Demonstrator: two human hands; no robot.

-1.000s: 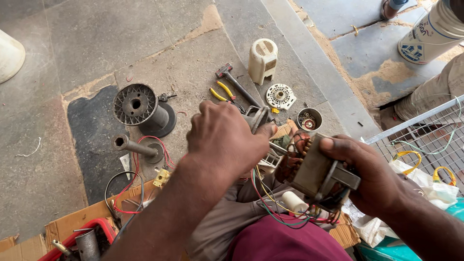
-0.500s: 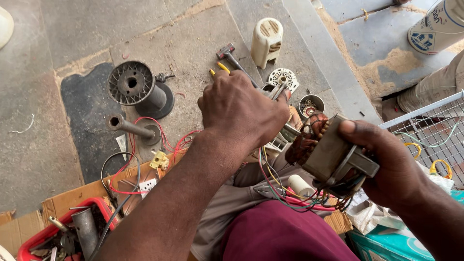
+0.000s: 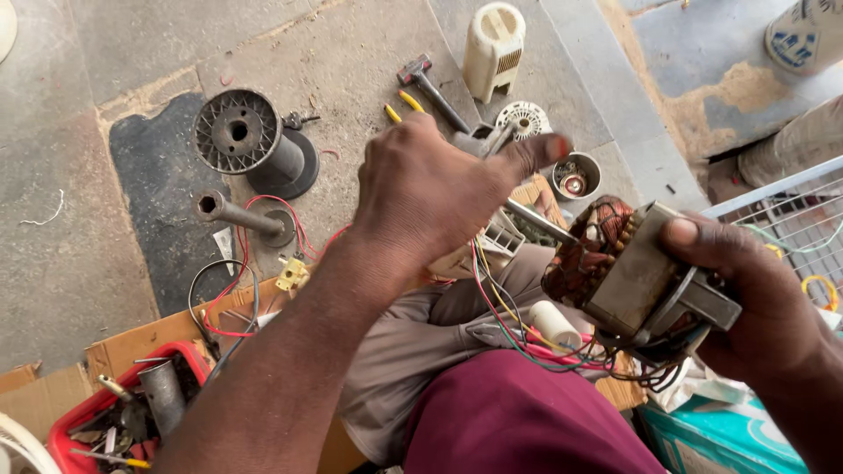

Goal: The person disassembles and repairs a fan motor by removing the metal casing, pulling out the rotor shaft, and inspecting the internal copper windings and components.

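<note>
head view, only cam. right hand point(image 3: 764, 303) at 3 o'clock has its fingers point(image 3: 694, 237) clamped round the grey metal frame of a small electric motor point(image 3: 628, 272), held up over the lap, not resting on anything. copper windings face 10 o'clock, twd the other hand; motor's long axis runs roughly 10-to-4. bundle of coloured wires point(image 3: 518, 329) (red, green, yellow, black) sags off its underside toward 7 o'clock, w/ a white cylindrical part point(image 3: 553, 323) hanging in among them.

left hand point(image 3: 421, 189) sits mid-frame, fist-like, fingers together round a slim metal tool point(image 3: 540, 222). its shaft slants down twd 4 o'clock & the tip is right at the windings; can't tell if it's touching. thumb point(image 3: 536, 151) sticks out to 2 o'clock. so the motor lies at 4 o'clock from the left hand, very near, tool in line w/ motor axis. left hand is the working one, right just steadies.

surface: bare concrete floor point(image 3: 105, 263), person sitting on it. at 10 o'clock a black ribbed spool point(image 3: 250, 140) on a dark mat, grey pipe stub point(image 3: 237, 213) just below it. hammer point(image 3: 430, 83) & cream plastic housing point(image 3: 493, 44) at 12, small round cup point(image 3: 575, 175) near the thumb. red tray point(image 3: 189, 364) of bits at 7. white wire cage point(image 3: 790, 224) at 3; another person's trouser leg point(image 3: 799, 140) at 2.
</note>
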